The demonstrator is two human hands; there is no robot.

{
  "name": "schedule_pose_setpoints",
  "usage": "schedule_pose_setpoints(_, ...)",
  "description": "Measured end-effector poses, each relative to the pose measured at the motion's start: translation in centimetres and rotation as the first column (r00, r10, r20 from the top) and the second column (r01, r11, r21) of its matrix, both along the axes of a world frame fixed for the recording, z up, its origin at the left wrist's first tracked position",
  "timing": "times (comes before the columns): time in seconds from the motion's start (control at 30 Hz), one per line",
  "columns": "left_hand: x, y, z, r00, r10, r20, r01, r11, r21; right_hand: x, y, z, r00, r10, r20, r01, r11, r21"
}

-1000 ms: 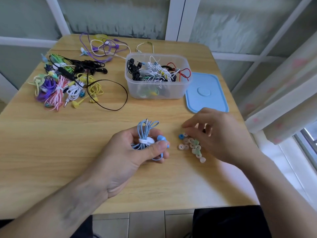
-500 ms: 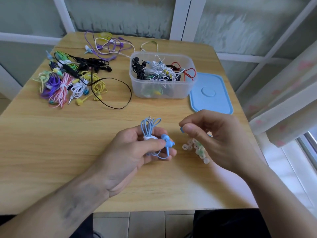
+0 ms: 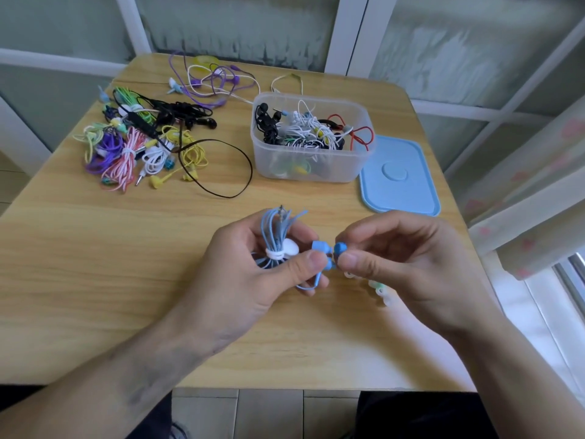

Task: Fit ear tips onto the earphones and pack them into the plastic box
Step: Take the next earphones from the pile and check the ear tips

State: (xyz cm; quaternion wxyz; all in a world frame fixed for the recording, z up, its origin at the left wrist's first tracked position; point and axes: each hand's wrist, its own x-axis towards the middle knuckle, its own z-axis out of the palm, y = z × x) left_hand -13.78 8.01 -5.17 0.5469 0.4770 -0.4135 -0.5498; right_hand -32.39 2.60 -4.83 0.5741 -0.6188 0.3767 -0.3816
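Observation:
My left hand (image 3: 253,274) grips a bundled light-blue earphone set (image 3: 277,232), its cord tied with a white band, and pins one blue earbud (image 3: 319,247) under the thumb. My right hand (image 3: 402,258) pinches a small blue ear tip (image 3: 340,248) between thumb and forefinger, right against that earbud. Several loose pale ear tips (image 3: 378,288) lie on the table, partly hidden beneath my right hand. The clear plastic box (image 3: 316,169) stands behind, filled with bundled earphones.
A pile of coloured earphone bundles (image 3: 139,147) covers the table's far left, with a loose black cord loop (image 3: 221,166) beside it. The blue lid (image 3: 399,175) lies flat to the right of the box. The wooden table (image 3: 95,264) ends close behind my wrists.
My right hand picked a blue ear tip from the loose pile, lifted it and brought it left to the earbud. My left hand rose slightly with the bundle.

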Motion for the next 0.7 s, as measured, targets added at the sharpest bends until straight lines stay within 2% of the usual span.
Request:
schedule_pose_setpoints(0.27, 0.06, 0.35, 0.14, 0.988, 0.012, 0.155, -0.004, 0.999, -0.052, 0.06, -0.1, -0.05, 0.994, 0.103, 0.026, -0.103, 0.995, -0.01)
schedule_pose_setpoints(0.57, 0.08, 0.34, -0.01, 0.99, 0.006, 0.141, -0.002, 1.0, -0.03, -0.28, -0.49, -0.5, 0.979, 0.2, -0.034, -0.201, 0.979, -0.035)
schedule_pose_setpoints(0.7, 0.24, 0.25, 0.04, 0.987, -0.041, 0.157, 0.045, 0.999, -0.025, -0.18, -0.38, -0.36, 0.98, 0.198, -0.005, -0.198, 0.98, -0.013)
